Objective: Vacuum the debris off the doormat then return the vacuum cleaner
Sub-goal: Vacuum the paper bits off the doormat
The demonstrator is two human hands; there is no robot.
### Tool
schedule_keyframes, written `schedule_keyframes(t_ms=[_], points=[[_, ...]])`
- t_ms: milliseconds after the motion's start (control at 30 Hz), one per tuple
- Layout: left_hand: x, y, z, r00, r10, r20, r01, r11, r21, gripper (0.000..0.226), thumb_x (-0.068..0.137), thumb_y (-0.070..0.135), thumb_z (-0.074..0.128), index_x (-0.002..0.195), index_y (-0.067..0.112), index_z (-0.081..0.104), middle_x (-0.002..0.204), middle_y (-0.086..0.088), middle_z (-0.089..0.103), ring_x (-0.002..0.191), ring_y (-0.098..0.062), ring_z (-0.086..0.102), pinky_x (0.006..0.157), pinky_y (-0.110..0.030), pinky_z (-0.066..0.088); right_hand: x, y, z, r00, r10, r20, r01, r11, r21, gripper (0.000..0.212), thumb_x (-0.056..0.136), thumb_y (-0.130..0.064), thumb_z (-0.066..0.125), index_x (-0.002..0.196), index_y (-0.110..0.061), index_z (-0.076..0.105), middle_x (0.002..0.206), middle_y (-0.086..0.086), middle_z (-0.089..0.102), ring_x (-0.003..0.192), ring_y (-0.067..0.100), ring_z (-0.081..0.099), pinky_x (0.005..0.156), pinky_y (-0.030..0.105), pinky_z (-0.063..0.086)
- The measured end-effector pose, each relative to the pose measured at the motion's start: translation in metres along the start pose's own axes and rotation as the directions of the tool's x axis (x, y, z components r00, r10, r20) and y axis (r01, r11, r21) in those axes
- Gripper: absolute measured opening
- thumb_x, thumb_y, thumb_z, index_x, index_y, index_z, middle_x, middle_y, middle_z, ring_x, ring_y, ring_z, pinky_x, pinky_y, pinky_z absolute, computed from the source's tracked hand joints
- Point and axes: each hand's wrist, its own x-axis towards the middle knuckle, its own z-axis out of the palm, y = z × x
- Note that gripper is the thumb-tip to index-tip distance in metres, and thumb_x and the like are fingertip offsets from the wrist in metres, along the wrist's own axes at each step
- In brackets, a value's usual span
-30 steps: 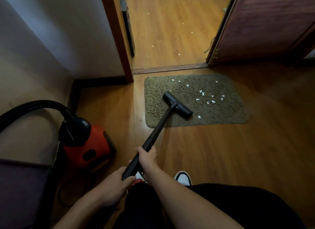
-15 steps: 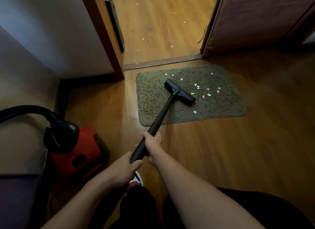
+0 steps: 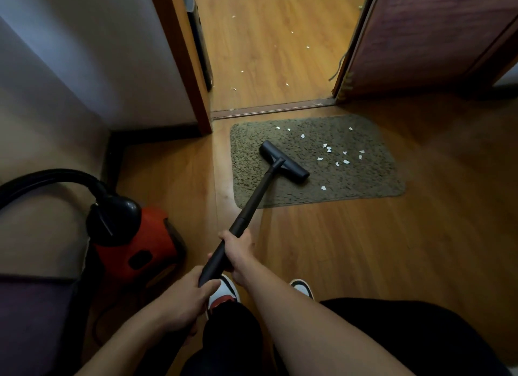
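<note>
Fingers of the left hand (image 3: 182, 300) and the right hand (image 3: 238, 252) still curl tight around the long black vacuum tube (image 3: 251, 204), the right hand further along it. Half a second ago the flat black brush head (image 3: 284, 161) sat right beside the small white bits (image 3: 346, 161); now it has slid back toward the left of the shaggy green-brown doormat (image 3: 364, 179), leaving a gap. The round red and black vacuum cleaner (image 3: 140, 252) sits on the wooden floor (image 3: 364, 249), left of the mat.
</note>
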Motion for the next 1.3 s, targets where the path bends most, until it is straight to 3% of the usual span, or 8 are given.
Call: schedule_keyframes(t_ms=[100,167,367,567,767,967,1133,1300], points=[[-0.014,-0.016,-0.007,1.000,-0.013,0.003,0.013,1.000,-0.013,0.018,0.103,0.033,0.045,0.119,0.024,0.044,0.076,-0.007,0.048,0.058,-0.017,0.049,0.048,-0.027,0.047,-0.009,0.014,0.018,1.000,0.000,0.023,0.001,0.999,-0.042,0.055,0.081,-0.031,0.069,0.128,-0.025,0.044,0.114,0.014,0.064,0.095,0.039,0.074,0.079,0.054,0.065],[-0.020,-0.022,-0.010,1.000,-0.026,0.005,0.026,0.999,-0.023,0.017,0.104,0.032,0.044,0.119,0.025,0.043,0.074,-0.006,0.050,0.050,-0.013,0.049,0.045,-0.024,0.046,-0.009,0.023,0.025,0.999,0.007,0.037,-0.005,0.998,-0.063,0.066,0.075,-0.036,0.069,0.134,-0.025,0.041,0.117,0.014,0.064,0.097,0.040,0.073,0.081,0.055,0.064],[-0.030,-0.031,-0.013,1.000,-0.027,-0.013,0.026,0.999,-0.038,0.022,0.104,0.032,0.045,0.124,0.028,0.039,0.064,-0.005,0.051,0.036,-0.012,0.048,0.037,-0.023,0.041,-0.018,0.030,0.034,0.996,0.004,0.094,0.005,0.995,-0.096,0.069,0.074,-0.037,0.069,0.135,-0.026,0.038,0.119,0.012,0.061,0.101,0.041,0.072,0.081,0.057,0.064],[-0.010,-0.019,-0.015,0.999,-0.039,-0.021,0.038,0.998,-0.058,0.017,0.103,0.034,0.044,0.118,0.028,0.043,0.071,-0.008,0.054,0.041,-0.013,0.051,0.041,-0.025,0.044,-0.002,0.013,0.029,0.993,-0.012,0.117,0.021,0.997,-0.079,0.054,0.083,-0.032,0.069,0.129,-0.025,0.041,0.118,0.016,0.062,0.100,0.040,0.072,0.082,0.056,0.064],[0.021,0.007,-0.015,1.000,-0.022,-0.015,0.021,0.999,-0.042,0.011,0.103,0.034,0.044,0.111,0.026,0.042,0.071,-0.008,0.053,0.042,-0.016,0.051,0.043,-0.027,0.046,0.027,-0.014,0.021,0.996,-0.055,0.064,0.063,0.990,-0.125,0.062,0.081,-0.033,0.070,0.135,-0.023,0.042,0.116,0.015,0.065,0.099,0.039,0.073,0.083,0.055,0.064],[0.055,0.023,-0.014,0.996,0.049,-0.075,-0.045,0.998,0.048,0.023,0.102,0.037,0.044,0.123,0.026,0.041,0.079,-0.005,0.052,0.059,-0.015,0.050,0.059,-0.031,0.045,0.048,-0.042,0.003,0.996,-0.073,0.057,0.078,0.993,-0.092,0.035,0.098,-0.017,0.063,0.128,-0.017,0.045,0.105,0.016,0.066,0.053,0.023,0.072,0.051,0.031,0.059],[0.076,0.041,-0.017,0.999,0.011,-0.038,-0.012,1.000,-0.026,0.028,0.103,0.036,0.044,0.126,0.023,0.036,0.077,-0.011,0.054,0.046,-0.017,0.053,0.047,-0.029,0.049,0.062,-0.064,0.005,0.995,-0.095,0.011,0.096,0.989,-0.111,0.036,0.095,-0.018,0.064,0.127,-0.017,0.048,0.105,0.015,0.068,0.074,0.032,0.076,0.066,0.043,0.066],[0.084,0.061,-0.023,1.000,-0.011,0.009,0.012,0.993,-0.118,0.030,0.104,0.034,0.043,0.130,0.024,0.032,0.072,-0.011,0.050,0.042,-0.016,0.051,0.040,-0.027,0.048,0.070,-0.085,0.003,0.993,-0.120,-0.006,0.120,0.992,-0.046,0.037,0.096,-0.012,0.063,0.129,-0.011,0.047,0.096,0.011,0.061,0.043,0.019,0.066,0.048,0.030,0.056]])
